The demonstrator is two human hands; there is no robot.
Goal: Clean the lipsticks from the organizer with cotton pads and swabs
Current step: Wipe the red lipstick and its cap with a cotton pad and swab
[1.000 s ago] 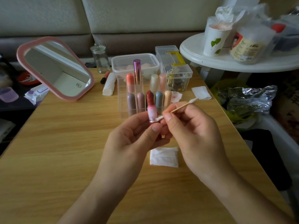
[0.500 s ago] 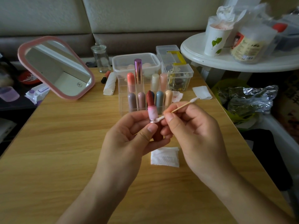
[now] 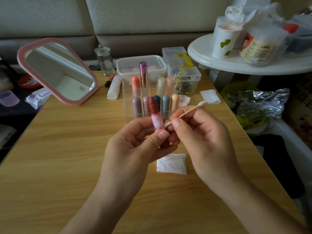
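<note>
The left hand (image 3: 135, 146) is holding the lipstick (image 3: 154, 110) upright just in front of the organizer (image 3: 128, 102), probably to present its pink collar to the swab (image 3: 190, 110). Its fingers (image 3: 143, 130) are curling round the base. The right hand (image 3: 202, 135) is pinching the swab's stick, with one cotton tip touching the collar. A pad (image 3: 172, 163) is lying on the worktop (image 3: 67, 149), well in front of the organizer, within reach.

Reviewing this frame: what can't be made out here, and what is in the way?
All from the head view:
- The lipstick: its base is hidden by the fingers of the left hand.
- The cotton swab: mid-shaft is hidden inside the right hand, and the lower tip is blurred.
- The cotton pad: its upper edge is covered by both hands.
- The jar label on the side table: the print is too blurred to read.
</note>
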